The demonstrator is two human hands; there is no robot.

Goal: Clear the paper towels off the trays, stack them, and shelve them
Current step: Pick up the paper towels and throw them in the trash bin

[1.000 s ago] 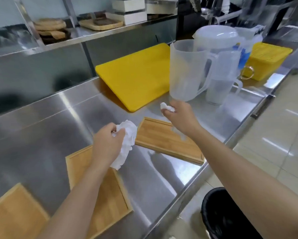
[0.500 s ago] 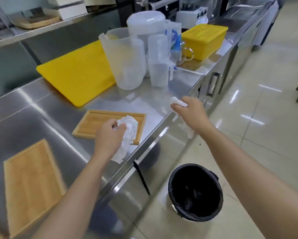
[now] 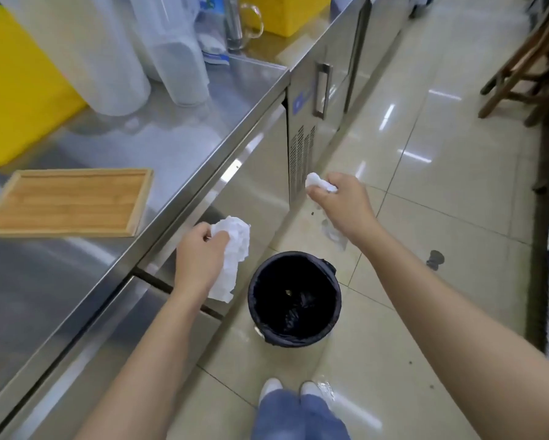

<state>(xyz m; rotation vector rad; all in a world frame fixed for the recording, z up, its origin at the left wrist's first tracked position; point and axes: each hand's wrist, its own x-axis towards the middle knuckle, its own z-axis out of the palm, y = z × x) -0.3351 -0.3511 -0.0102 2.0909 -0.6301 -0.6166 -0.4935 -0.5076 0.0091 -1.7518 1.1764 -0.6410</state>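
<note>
My left hand [image 3: 198, 258] grips a crumpled white paper towel [image 3: 232, 252] that hangs down past the counter's front edge, just left of a black-lined bin [image 3: 294, 300] on the floor. Held out beyond the bin, above the floor, my right hand [image 3: 343, 201] is closed on a smaller wad of paper towel [image 3: 319, 182]. One bare wooden tray [image 3: 66, 201] lies on the steel counter [image 3: 203, 122] at the left. No other trays are in view.
A yellow cutting board [image 3: 16, 90], clear plastic pitchers [image 3: 108, 52] and a yellow box [image 3: 286, 11] stand at the counter's far end. Below is a steel cabinet door with a handle [image 3: 322, 90]. A wooden stool [image 3: 527, 58] stands at the right on the tiled floor.
Both hands moved off the counter and down toward the bin, each still holding its paper towel. My view turned right and down, so the two nearer trays left the frame.
</note>
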